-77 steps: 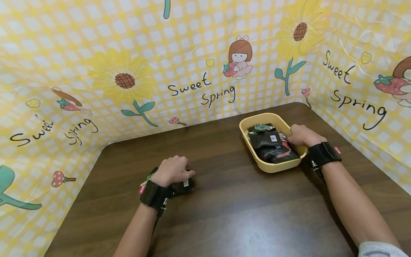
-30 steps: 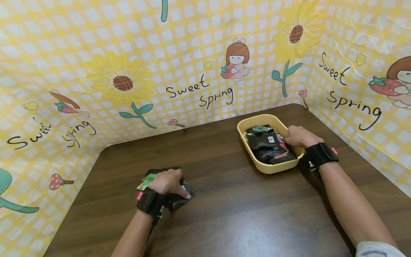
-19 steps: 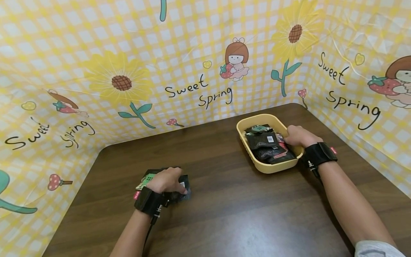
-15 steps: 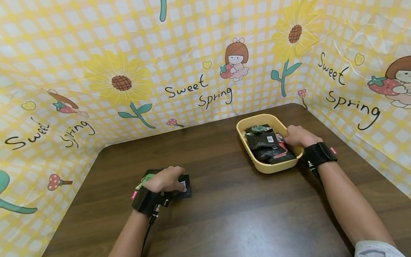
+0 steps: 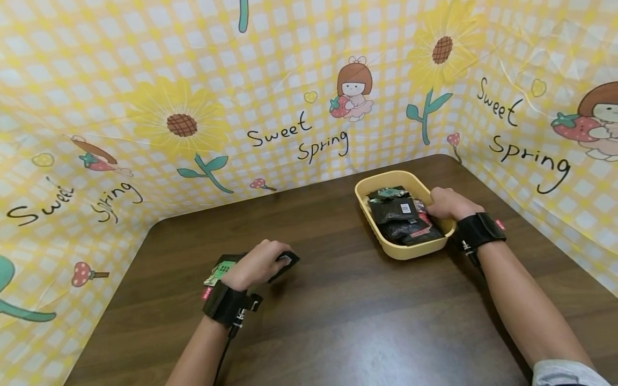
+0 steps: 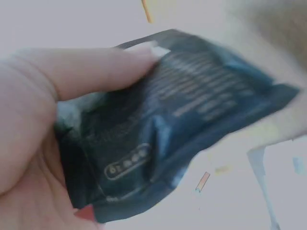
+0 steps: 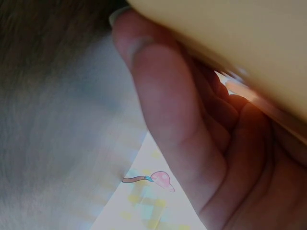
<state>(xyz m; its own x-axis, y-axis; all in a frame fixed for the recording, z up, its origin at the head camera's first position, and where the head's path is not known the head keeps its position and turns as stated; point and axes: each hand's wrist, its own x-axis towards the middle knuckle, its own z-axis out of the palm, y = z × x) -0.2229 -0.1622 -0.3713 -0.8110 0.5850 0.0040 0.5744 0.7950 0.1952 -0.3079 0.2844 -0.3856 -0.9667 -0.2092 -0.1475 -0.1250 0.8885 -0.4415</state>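
My left hand (image 5: 258,264) holds a dark packet (image 5: 286,262) just above the brown table (image 5: 338,300), near its left middle. In the left wrist view the thumb (image 6: 91,72) presses on top of the dark packet (image 6: 182,120), which carries small pale print. A green and white packet (image 5: 219,269) lies on the table under the hand's left side. At the back right, my right hand (image 5: 446,203) grips the rim of a yellow tray (image 5: 410,250) filled with dark packets (image 5: 396,210). The right wrist view shows the thumb (image 7: 163,115) against the tray's yellow wall (image 7: 240,43).
A yellow checked cloth printed with sunflowers and "Sweet Spring" (image 5: 299,134) stands as a wall round the table's back and both sides. The table's rounded back left corner (image 5: 156,225) is near the cloth. Black straps sit on both wrists.
My left hand has lifted the dark packet off the table and moved it slightly right and away from me. The right hand and tray have stayed put.
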